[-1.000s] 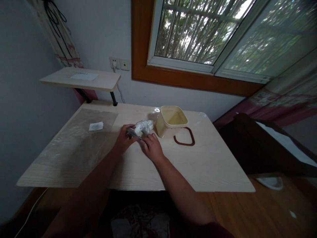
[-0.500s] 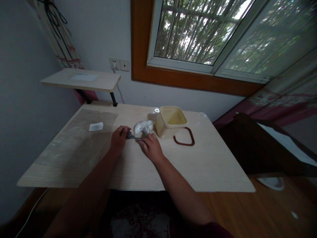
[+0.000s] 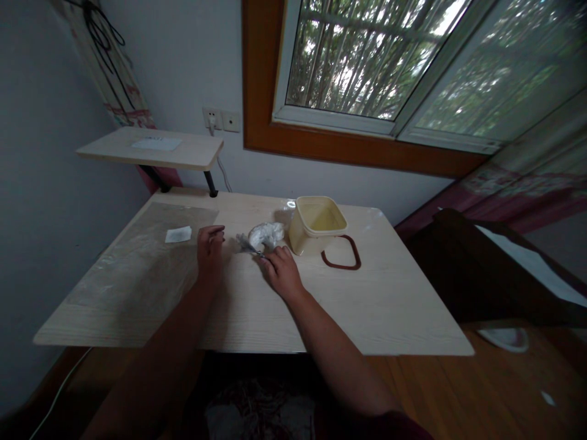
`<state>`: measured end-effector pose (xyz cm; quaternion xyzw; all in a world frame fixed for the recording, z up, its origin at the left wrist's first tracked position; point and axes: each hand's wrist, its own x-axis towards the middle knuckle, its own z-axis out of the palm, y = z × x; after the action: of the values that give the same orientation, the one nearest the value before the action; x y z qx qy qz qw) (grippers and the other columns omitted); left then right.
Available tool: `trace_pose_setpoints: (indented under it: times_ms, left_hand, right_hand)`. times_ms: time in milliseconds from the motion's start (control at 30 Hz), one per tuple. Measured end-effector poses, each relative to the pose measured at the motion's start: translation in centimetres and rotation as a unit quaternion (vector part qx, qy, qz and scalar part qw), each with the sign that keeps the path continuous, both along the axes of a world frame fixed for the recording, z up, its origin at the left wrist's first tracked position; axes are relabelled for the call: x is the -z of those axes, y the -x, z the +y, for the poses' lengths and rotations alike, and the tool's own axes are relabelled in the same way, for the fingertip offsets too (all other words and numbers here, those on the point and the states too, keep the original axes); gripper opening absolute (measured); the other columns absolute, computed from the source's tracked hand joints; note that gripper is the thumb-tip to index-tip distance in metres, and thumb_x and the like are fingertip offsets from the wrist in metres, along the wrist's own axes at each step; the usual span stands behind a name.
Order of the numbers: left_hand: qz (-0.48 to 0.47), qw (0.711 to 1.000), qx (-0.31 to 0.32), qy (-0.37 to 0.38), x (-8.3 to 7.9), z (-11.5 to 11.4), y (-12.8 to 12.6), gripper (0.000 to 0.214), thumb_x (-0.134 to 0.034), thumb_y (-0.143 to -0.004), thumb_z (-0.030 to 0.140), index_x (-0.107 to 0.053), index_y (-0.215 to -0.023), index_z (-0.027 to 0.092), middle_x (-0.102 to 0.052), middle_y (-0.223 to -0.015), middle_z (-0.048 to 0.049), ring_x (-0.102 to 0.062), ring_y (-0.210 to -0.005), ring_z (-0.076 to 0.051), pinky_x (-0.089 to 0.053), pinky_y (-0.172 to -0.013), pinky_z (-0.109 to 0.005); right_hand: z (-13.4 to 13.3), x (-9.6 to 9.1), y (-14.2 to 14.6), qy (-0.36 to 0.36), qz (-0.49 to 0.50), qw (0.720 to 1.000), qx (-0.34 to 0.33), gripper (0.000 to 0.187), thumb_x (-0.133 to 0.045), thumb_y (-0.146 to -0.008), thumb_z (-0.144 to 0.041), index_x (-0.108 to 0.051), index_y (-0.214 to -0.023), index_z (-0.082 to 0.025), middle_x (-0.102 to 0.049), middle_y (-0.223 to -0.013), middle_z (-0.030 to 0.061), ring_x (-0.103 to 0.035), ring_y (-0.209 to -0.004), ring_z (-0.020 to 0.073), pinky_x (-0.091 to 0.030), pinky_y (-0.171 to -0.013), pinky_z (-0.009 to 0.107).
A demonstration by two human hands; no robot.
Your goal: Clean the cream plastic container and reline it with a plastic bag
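My right hand (image 3: 282,269) pinches one end of a thin, grey, wispy strip (image 3: 247,243), whose loose end spreads out to the left above the table. I cannot make out its material. Just behind it lies a crumpled white plastic bundle (image 3: 266,232), close to my right fingertips. My left hand (image 3: 211,247) is off to the left, apart from the strip, its fingers loosely extended and holding nothing. A cream square plastic tub (image 3: 302,235) stands open behind my right hand. Beside it lies a brown-red C-shaped band (image 3: 356,253).
A clear plastic sheet (image 3: 151,269) covers the left part of the wooden table (image 3: 367,318), with a small white paper (image 3: 178,234) on it. A raised shelf (image 3: 114,146) stands at the back left. A window is behind the table.
My left hand has let go of the grey strip and moved left, its fingers opening. The strip's freed end has fanned out. My right hand has stayed almost in place.
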<state>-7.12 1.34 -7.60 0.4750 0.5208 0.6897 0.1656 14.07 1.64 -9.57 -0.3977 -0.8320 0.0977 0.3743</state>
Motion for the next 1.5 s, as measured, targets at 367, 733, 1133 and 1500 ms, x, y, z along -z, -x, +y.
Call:
trace_pose_setpoints:
  times_ms: [367, 733, 1133, 1500]
  left_hand:
    - [0.411, 0.895, 0.176, -0.018, -0.5, -1.1, -1.9, 0.042, -0.062, -0.075, 0.012, -0.072, -0.111, 0.031, -0.067, -0.121, -0.0055, -0.04, -0.141, -0.033, -0.01, -0.123, -0.063]
    - [0.34, 0.887, 0.3, 0.093, 1.0, 0.0, -1.0, 0.021, -0.066, -0.087, 0.029, -0.06, -0.068, 0.022, -0.053, -0.068, -0.0033, -0.047, -0.069, -0.02, -0.04, -0.075, -0.032]
    - [0.216, 0.914, 0.323, 0.12, -0.5, -1.0, -0.2, 0.035, -0.062, -0.087, 0.035, -0.053, -0.058, 0.018, -0.042, -0.055, 0.0018, -0.038, -0.055, -0.013, -0.024, -0.059, -0.027]
    - [-0.068, 0.924, 0.359, 0.111, 1.0, -0.9, -0.3, 0.045, -0.061, -0.089, 0.052, -0.056, -0.062, 0.016, -0.044, -0.056, 0.0009, -0.039, -0.054, -0.011, -0.031, -0.054, -0.027]
  right_hand:
    - [-0.2, -0.4, 0.1, -0.003, -0.034, 0.999, 0.004, 0.027, -0.048, -0.102, -0.033, -0.07, -0.093, -0.02, -0.059, -0.089, 0.009, -0.048, -0.089, 0.025, -0.042, -0.083, 0.039]
    - [0.3, 0.0, -0.6, -0.009, -0.026, 0.999, -0.021, 0.023, -0.051, -0.101, -0.03, -0.072, -0.101, -0.021, -0.059, -0.091, 0.0088, -0.048, -0.09, 0.0247, -0.041, -0.08, 0.038]
    - [0.8, -0.7, -0.7, -0.013, -0.036, 0.996, -0.08, 0.023, -0.053, -0.101, -0.029, -0.074, -0.097, -0.021, -0.06, -0.082, 0.007, -0.046, -0.086, 0.0235, -0.041, -0.078, 0.035]
    - [-0.4, -1.2, -0.5, -0.089, -0.058, 0.994, -0.04, 0.026, -0.068, -0.089, -0.047, -0.071, -0.094, -0.023, -0.063, -0.109, 0.0106, -0.05, -0.108, 0.0284, -0.043, -0.095, 0.046]
